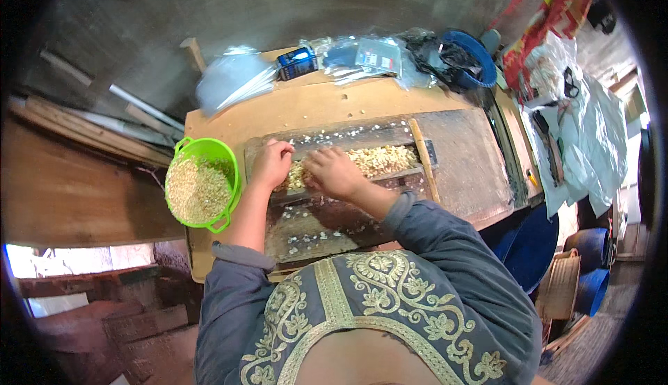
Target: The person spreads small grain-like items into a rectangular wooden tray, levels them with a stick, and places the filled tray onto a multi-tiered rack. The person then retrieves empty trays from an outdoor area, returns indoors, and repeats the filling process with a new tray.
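A long wooden trough or mould [396, 177] lies on the worktable before me, filled with pale yellow beans or kernels [383, 159]. My right hand [334, 171] rests palm down on the kernels left of the middle, its fingertips bent down among them. At the trough's left end is my left hand [272, 163], its fingers curled inward; what they may hold is hidden. A thin wooden stick [424, 158] lies across the trough's right end. To the left of my left forearm stands a bright green plastic basin [236, 163] with two handles, holding many similar pale pieces [195, 192].
White bits are scattered over the dark boards [308, 228]. Along the table's back lie clear plastic bags [235, 80], a dark blue box [297, 63], a clear plastic case [379, 55] and a blue basin [477, 53] with a black bag. Plastic sheeting [595, 129] and a knife [548, 145] are at right.
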